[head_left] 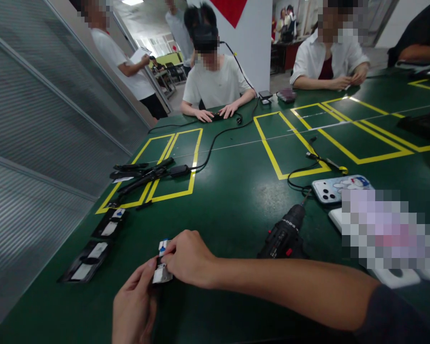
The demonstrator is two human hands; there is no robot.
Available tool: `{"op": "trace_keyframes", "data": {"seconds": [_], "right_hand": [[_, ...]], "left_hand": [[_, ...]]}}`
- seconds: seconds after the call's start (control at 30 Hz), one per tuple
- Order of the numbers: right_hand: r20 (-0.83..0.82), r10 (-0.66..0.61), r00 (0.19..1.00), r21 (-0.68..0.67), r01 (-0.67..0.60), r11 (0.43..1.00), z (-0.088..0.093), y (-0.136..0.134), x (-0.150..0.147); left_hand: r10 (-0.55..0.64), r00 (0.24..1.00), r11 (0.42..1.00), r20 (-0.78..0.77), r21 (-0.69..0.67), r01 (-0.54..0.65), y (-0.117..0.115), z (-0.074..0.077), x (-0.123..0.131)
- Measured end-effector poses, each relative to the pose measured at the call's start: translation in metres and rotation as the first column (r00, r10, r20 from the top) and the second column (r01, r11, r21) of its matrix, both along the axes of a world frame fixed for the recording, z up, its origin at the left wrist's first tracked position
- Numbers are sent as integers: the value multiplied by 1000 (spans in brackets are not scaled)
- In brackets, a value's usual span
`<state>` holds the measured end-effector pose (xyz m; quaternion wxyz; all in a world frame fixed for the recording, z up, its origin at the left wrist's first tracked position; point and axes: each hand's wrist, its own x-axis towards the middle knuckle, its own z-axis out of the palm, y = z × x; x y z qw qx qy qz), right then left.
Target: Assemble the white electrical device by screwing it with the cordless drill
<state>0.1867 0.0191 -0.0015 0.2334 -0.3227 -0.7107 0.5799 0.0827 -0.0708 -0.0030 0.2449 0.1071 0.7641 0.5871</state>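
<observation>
Close to the table's near side, a small white-and-black piece with a blue part at its top [162, 275] is between my hands. My left hand [135, 298] pinches its lower left side with thumb and fingers. From the right, my right hand [190, 258] closes on its upper part, and its curled fingers hide the piece's middle. What the piece is, I cannot make out. Two flat black pieces with white patches, one nearer [87, 262] and one farther [110, 223], lie to the left; the farther one also shows blue.
A black power drill [284, 233] lies right of my hands, its bit near a patterned phone [327, 191]. Black cables and long black parts [146, 177] lie across yellow-taped boxes on the green table [232, 205]. A person in a headset [215, 79] sits opposite.
</observation>
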Motion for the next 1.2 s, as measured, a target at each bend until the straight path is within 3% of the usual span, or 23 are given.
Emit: {"op": "trace_keyframes", "data": {"seconds": [0.33,0.47,0.73,0.93,1.07,1.2], "right_hand": [[6,1,1000,-29,0,1000,-1,1,3],[64,29,998,-56,-25,998,3,4,5],[172,75,982,-84,-61,995,7,13,7],[208,106,972,-91,-89,992,11,14,12],[313,112,943,-150,-68,986,18,12,16],[274,176,945,-354,-71,932,20,12,16]], "left_hand": [[-177,984,981,-13,-84,175,-7,-11,-27],[-222,974,969,43,-104,225,-3,-5,-28],[-185,965,979,188,-53,198,0,3,-26],[-148,969,986,196,-51,161,-2,4,-19],[-201,958,973,206,-68,218,-3,4,-18],[-221,920,958,323,-105,266,-4,-1,-18]]}}
